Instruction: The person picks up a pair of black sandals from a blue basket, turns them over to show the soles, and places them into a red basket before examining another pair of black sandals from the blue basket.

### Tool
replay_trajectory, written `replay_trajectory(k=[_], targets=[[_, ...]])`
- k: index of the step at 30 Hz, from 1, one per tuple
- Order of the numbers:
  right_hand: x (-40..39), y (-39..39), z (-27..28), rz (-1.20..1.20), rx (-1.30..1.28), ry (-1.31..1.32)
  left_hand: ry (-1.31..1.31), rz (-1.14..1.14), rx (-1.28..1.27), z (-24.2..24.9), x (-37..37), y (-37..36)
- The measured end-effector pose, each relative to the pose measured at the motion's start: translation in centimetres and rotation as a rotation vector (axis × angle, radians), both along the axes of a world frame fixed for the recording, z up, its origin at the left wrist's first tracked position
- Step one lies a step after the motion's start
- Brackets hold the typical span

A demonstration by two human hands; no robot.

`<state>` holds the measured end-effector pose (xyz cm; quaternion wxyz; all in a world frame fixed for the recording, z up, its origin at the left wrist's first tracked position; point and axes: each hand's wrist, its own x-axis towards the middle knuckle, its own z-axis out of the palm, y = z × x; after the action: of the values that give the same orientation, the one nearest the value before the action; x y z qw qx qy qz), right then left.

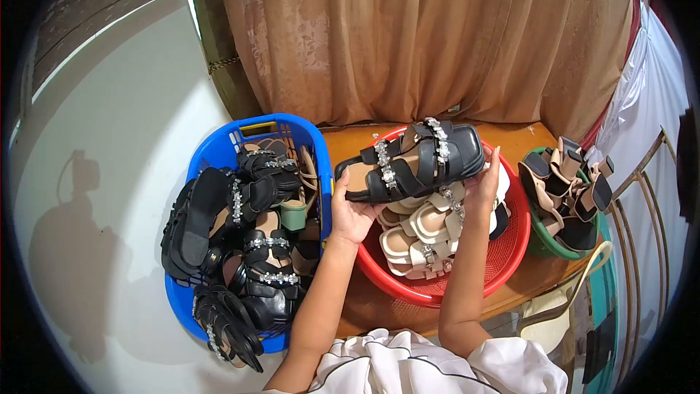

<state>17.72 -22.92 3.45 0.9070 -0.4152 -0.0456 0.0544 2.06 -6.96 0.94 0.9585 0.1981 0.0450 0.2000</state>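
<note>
A pair of black sandals (412, 168) with clear jewelled straps is held level between my two hands, above the red basket (397, 290). My left hand (355, 208) grips the heel end, thumb on top and fingers underneath. At the toe end, my right hand (483, 184) supports the sandals with its fingers against the side; part of its grip is hidden. Below them in the red basket lie several white sandals (430, 222) with jewelled straps, partly covered by the held pair and my right forearm.
On the left, a blue basket (197, 164) is heaped with black jewelled sandals (273, 263). A green basket (548, 242) of beige and black heeled sandals stands at right. The baskets are around a wooden table (350, 306). A brown curtain (408, 36) hangs behind; a metal rack (642, 204) is far right.
</note>
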Motion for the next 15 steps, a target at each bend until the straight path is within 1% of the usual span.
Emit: replay_trajectory(k=[3,4,8,11,12,15], targets=[[0.5,0.1,-0.5,-0.121,-0.016,-0.015,-0.06,-0.027,-0.03,-0.9,0.8,-0.3],[0.3,0.1,-0.6,-0.132,-0.041,-0.045,-0.116,-0.06,-0.063,-1.5,0.8,-0.3],[-0.5,0.7,0.0,-0.12,-0.174,-0.045,-0.119,-0.141,-0.004,-1.9,1.4,-1.2],[-1.2,1.1,0.7,-0.084,-0.031,-0.148,-0.164,-0.181,0.036,-1.6,1.7,-2.4],[-1.2,1.2,0.7,-0.084,-0.023,-0.126,-0.131,-0.204,0.076,-2.0,1.7,-2.4],[-0.6,1.3,-0.3,-0.137,-0.158,-0.185,-0.019,-0.172,0.258,-2.5,2.1,-2.3]])
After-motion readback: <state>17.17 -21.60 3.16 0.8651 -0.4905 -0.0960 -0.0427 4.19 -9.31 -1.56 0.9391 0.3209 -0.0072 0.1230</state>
